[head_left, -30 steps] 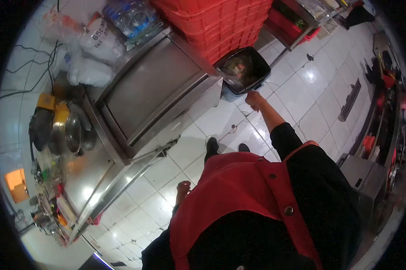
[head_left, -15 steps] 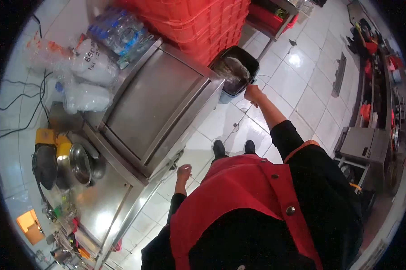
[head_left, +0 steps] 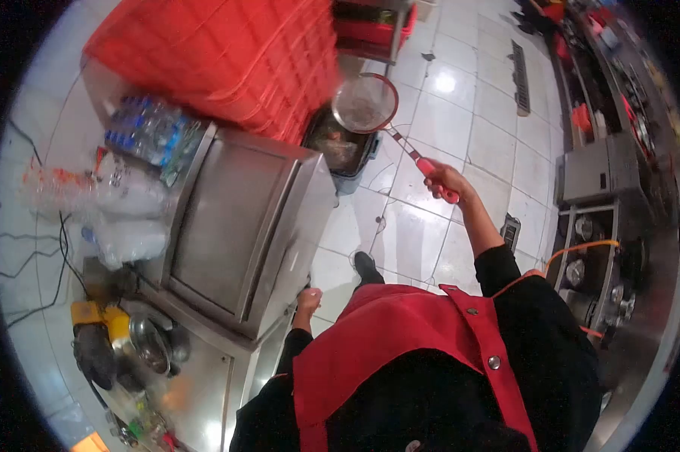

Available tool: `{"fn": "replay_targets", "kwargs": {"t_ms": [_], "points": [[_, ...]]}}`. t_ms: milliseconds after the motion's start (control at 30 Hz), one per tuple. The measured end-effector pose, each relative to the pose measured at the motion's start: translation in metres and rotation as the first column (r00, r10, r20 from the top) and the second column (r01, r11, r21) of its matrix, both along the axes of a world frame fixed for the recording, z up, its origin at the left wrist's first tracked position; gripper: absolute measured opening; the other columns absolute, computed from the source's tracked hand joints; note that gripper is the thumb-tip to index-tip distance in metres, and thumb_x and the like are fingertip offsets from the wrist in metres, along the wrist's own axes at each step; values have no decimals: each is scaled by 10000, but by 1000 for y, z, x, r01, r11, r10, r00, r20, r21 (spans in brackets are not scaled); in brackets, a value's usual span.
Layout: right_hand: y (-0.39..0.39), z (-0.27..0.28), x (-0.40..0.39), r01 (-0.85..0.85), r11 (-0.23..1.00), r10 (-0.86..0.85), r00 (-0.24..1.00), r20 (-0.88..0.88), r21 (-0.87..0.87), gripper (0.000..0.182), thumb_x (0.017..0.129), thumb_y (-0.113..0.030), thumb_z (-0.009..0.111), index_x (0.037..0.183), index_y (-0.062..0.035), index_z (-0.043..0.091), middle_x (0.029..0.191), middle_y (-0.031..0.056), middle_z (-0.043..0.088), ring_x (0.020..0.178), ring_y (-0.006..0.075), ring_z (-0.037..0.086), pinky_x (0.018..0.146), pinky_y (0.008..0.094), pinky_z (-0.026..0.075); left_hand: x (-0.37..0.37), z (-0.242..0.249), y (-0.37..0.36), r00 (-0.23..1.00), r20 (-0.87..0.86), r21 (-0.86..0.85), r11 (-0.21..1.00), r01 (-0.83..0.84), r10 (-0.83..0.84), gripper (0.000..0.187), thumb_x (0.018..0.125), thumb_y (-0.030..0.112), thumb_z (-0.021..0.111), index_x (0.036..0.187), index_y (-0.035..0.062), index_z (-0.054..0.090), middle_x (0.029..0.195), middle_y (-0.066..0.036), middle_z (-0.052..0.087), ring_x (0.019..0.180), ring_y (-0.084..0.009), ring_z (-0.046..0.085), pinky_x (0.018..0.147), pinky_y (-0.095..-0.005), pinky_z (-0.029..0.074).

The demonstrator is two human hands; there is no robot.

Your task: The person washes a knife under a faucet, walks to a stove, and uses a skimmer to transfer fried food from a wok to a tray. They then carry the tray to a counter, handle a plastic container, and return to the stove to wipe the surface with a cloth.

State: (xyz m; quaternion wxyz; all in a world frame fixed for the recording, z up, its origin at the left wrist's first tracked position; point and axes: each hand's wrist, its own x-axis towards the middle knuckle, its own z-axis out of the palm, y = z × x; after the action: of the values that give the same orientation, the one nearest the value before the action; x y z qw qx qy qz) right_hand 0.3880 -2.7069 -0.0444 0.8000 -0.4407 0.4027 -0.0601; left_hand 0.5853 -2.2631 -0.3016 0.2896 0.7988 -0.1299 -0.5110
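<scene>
A round mesh strainer [head_left: 365, 103] with a red rim and a red handle is held out in front of me. My right hand [head_left: 447, 183] is closed around its handle. The strainer's bowl is above the far edge of a dark-rimmed bin [head_left: 342, 178], which has a clear plastic bag or wrap and some refuse inside. Low beside the steel counter, my left hand [head_left: 308, 301] hangs with its fingers curled; whether it holds anything is too small to tell.
Red crates [head_left: 227, 64] are stacked behind the steel counter [head_left: 230, 226]. Bottles [head_left: 148, 132] and plastic-wrapped containers [head_left: 129, 203] lie at its left. A metal bowl [head_left: 150, 345] rests on the nearer surface. Steel shelving [head_left: 615, 248] runs along the right side.
The strainer now shows, raised over the bin in my right hand. The view has shifted, with the counter and bin lower and further left. One shoe is now visible instead of two.
</scene>
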Motion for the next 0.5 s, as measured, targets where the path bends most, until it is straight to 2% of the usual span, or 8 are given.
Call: {"fn": "replay_targets", "kwargs": {"t_ms": [33,67,133,267,300,367,433,500], "points": [[6,1,-19,49,995,-58,993,98,90,483,750,-16,344,1216,-126,274,595,48,456,364,78,365,326,219,318,-1,2,-6,1000,8,-10,999,30,-30,249,704,276,532,834,74,598,660,-91,583,485,-173,561,455,-289,442],[13,-2,-36,64,992,-77,989,125,106,522,747,-16,342,1243,-139,233,592,46,456,357,74,353,317,213,315,-4,21,-16,997,21,56,996,69,-71,241,707,273,522,822,75,597,637,-87,576,481,-170,558,445,-291,436],[33,3,-71,128,987,-141,978,151,94,523,745,-28,376,1238,-135,236,584,47,459,343,71,348,299,199,304,-7,35,-37,987,10,217,964,152,-157,231,716,263,495,800,73,598,593,-69,565,474,-161,555,433,-297,430],[83,22,-153,233,963,-262,931,254,137,548,732,-56,462,1231,-129,249,577,46,460,342,66,360,296,195,313,-22,40,-66,929,14,194,912,361,-370,210,712,230,493,803,70,595,568,-64,551,437,-161,529,426,-287,429],[100,30,-175,314,945,-328,922,208,97,553,731,-65,472,1234,-133,253,577,41,456,340,61,358,300,194,317,-31,52,-72,916,47,213,900,381,-399,202,710,222,494,798,72,596,570,-58,545,443,-161,522,432,-285,433],[133,45,-228,359,926,-377,897,229,120,568,719,-69,482,1237,-135,257,580,37,456,343,58,364,305,190,321,-53,66,-89,870,91,220,862,457,-485,194,708,214,494,792,74,598,571,-53,539,450,-160,514,438,-282,436],[173,54,-285,427,898,-439,865,244,103,567,707,-78,475,1235,-135,277,587,29,465,353,57,380,315,191,325,-75,62,-94,838,82,38,842,539,-540,181,708,201,491,795,81,593,601,-56,529,487,-166,506,447,-292,443],[220,57,-337,569,821,-565,795,221,53,563,709,-89,481,1235,-133,284,586,28,472,353,60,387,322,193,332,-115,82,-107,879,-89,53,879,474,-469,188,712,202,498,833,89,589,645,-62,531,537,-176,516,456,-300,449]]}}
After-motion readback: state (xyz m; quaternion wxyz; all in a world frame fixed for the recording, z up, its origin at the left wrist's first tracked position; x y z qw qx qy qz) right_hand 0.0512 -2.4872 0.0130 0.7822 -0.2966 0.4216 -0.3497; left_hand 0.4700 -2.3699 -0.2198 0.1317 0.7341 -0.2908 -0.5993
